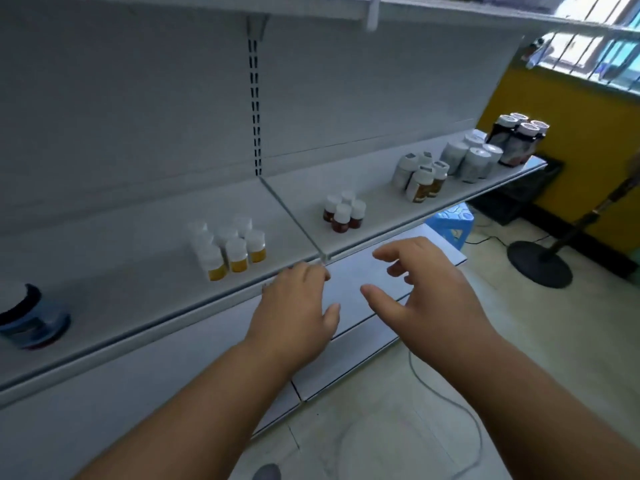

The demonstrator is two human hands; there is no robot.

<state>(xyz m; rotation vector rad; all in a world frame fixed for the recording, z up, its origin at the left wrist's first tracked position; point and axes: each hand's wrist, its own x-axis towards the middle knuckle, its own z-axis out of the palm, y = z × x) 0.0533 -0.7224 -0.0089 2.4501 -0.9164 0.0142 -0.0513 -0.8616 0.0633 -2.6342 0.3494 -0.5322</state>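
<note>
Left hand (294,306) is hovering at edge of white metal shelf (138,289), fingers together, empty. Right hand (426,292) is hovering near white-capped dark-red bottles (343,213), fingers apart, empty.

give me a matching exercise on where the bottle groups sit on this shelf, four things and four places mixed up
1 blue jar
2 yellow bottles
3 dark red bottles
4 tall dark bottles

a just right of the divider
b far right end of the shelf
c far left of the shelf
d just left of the divider

Pairs: 1-c, 2-d, 3-a, 4-b
</note>
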